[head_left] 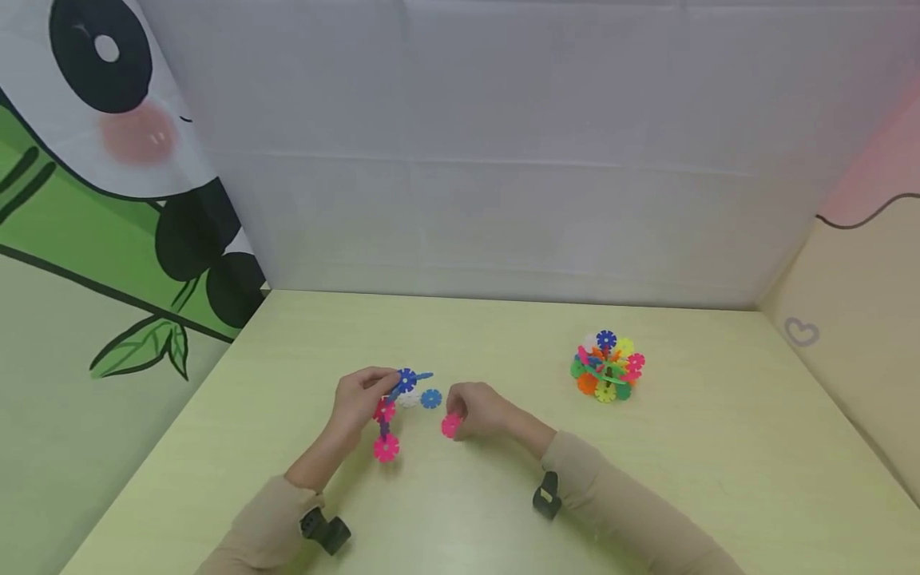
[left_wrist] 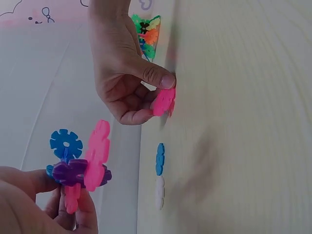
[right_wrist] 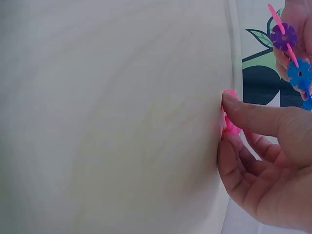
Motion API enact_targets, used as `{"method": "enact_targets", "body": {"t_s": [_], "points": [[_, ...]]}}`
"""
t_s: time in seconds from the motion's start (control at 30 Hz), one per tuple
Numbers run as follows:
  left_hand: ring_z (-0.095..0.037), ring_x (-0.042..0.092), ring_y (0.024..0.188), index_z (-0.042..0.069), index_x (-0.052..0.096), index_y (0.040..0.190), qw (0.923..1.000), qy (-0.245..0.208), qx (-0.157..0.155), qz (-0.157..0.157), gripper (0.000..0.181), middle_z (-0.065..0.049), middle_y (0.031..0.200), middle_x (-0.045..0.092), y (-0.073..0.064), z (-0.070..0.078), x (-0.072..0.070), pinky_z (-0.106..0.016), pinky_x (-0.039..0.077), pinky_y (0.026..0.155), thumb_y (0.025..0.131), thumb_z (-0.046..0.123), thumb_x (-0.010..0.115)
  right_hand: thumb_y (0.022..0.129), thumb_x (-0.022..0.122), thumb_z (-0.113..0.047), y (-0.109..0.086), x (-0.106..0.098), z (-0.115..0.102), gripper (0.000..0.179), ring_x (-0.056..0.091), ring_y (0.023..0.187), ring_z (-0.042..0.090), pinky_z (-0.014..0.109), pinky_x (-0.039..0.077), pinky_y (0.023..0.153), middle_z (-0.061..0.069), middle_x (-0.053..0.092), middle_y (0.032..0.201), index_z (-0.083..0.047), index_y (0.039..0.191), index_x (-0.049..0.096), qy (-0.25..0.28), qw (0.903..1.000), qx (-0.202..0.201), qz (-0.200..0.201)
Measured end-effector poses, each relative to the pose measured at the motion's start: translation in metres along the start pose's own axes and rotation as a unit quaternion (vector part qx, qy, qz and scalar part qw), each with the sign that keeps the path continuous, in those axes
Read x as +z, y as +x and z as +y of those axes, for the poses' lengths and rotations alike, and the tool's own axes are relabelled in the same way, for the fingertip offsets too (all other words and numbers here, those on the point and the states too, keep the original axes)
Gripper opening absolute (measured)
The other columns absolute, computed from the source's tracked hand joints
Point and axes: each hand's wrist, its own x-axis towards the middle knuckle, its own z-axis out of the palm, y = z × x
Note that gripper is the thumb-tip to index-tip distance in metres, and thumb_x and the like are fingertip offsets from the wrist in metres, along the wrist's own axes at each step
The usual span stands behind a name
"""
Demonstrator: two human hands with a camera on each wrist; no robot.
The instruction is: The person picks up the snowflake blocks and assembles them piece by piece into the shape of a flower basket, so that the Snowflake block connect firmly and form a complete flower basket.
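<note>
My left hand point(head_left: 356, 402) pinches a chain of joined snowflake discs, held a little above the table. Blue discs point(head_left: 406, 380) sit at its top, a purple disc point(left_wrist: 69, 172) lies between pink ones, and a pink disc point(head_left: 386, 448) ends it nearest me. To the right, my right hand point(head_left: 480, 409) pinches a loose pink snowflake disc point(head_left: 451, 426) between thumb and fingers, close to the tabletop. A loose blue disc point(left_wrist: 160, 159) and a white disc point(left_wrist: 160, 192) lie flat on the table between the hands.
A pile of many-coloured snowflake discs point(head_left: 607, 369) stands on the pale wooden table point(head_left: 690, 479), right of my right hand. A white sheet point(head_left: 503, 224) rises along the table's back edge, with painted panels at both sides.
</note>
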Motion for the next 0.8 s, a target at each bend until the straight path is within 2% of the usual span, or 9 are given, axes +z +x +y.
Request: {"method": "enact_targets", "body": {"t_s": [0.13,0.23,0.3,0.4,0.5,0.57,0.67,0.8], "points": [[-0.024,0.061,0.096,-0.005,0.065,0.110,1.0000,-0.002,-0.002,-0.001,0.027,-0.011,0.101,0.068,0.001,0.000,0.000,-0.023,0.047,0.073,0.093,0.016,0.061,0.074,0.077,0.004,-0.004,-0.007,0.003,0.023,0.053,0.073,0.014,0.025,0.048,0.065,-0.002,0.057,0.078,-0.006,0.087,0.061,0.031,0.9993,-0.013,0.018],[-0.024,0.060,0.095,-0.004,0.066,0.110,1.0000,-0.002,0.001,-0.002,0.026,-0.011,0.100,0.068,0.000,0.000,0.001,-0.023,0.047,0.073,0.093,0.016,0.061,0.081,0.070,0.007,-0.010,-0.013,0.003,0.015,0.060,0.073,0.019,0.028,0.053,0.066,0.002,0.059,0.080,-0.001,0.092,0.063,0.109,0.9926,-0.020,0.050],[-0.024,0.061,0.095,-0.004,0.066,0.109,1.0000,-0.002,0.005,-0.003,0.026,-0.011,0.101,0.068,0.000,0.000,0.003,-0.023,0.048,0.072,0.093,0.015,0.062,0.084,0.066,0.008,-0.015,-0.017,0.001,0.013,0.063,0.075,0.025,0.033,0.056,0.068,0.005,0.061,0.083,0.003,0.097,0.063,0.177,0.9803,-0.029,0.083],[-0.025,0.061,0.096,-0.005,0.066,0.109,0.9998,-0.003,0.020,-0.008,0.025,-0.012,0.102,0.068,-0.001,0.002,0.006,-0.023,0.049,0.072,0.093,0.014,0.061,0.088,0.062,0.007,-0.022,-0.020,-0.006,0.016,0.066,0.078,0.030,0.039,0.057,0.069,0.011,0.062,0.086,0.008,0.104,0.061,0.280,0.9488,-0.035,0.141],[-0.025,0.062,0.095,-0.005,0.067,0.108,0.9994,-0.003,0.033,-0.007,0.023,-0.013,0.101,0.068,-0.002,0.005,0.009,-0.023,0.049,0.072,0.093,0.012,0.062,0.089,0.061,0.005,-0.026,-0.022,-0.013,0.020,0.067,0.076,0.024,0.037,0.057,0.069,0.010,0.062,0.087,0.010,0.108,0.060,0.344,0.9178,-0.031,0.197],[-0.026,0.062,0.094,-0.005,0.067,0.107,0.9992,-0.002,0.041,-0.005,0.022,-0.013,0.100,0.068,-0.002,0.006,0.011,-0.023,0.049,0.071,0.092,0.011,0.062,0.088,0.061,0.005,-0.026,-0.022,-0.017,0.021,0.067,0.073,0.020,0.036,0.057,0.068,0.009,0.062,0.086,0.011,0.108,0.060,0.365,0.9028,-0.024,0.226],[-0.026,0.063,0.094,-0.005,0.068,0.106,0.9991,-0.003,0.043,-0.006,0.022,-0.013,0.098,0.069,-0.002,0.008,0.015,-0.024,0.050,0.071,0.092,0.011,0.063,0.088,0.062,0.006,-0.025,-0.020,-0.021,0.020,0.067,0.070,0.017,0.034,0.057,0.067,0.009,0.062,0.085,0.012,0.106,0.060,0.375,0.8920,-0.009,0.253],[-0.026,0.063,0.094,-0.005,0.067,0.106,0.9990,-0.003,0.044,-0.010,0.021,-0.013,0.099,0.068,-0.003,0.008,0.017,-0.023,0.050,0.073,0.092,0.010,0.063,0.086,0.064,0.007,-0.023,-0.019,-0.024,0.017,0.067,0.068,0.018,0.032,0.057,0.065,0.012,0.063,0.085,0.011,0.103,0.062,0.376,0.8864,0.010,0.270]]}}
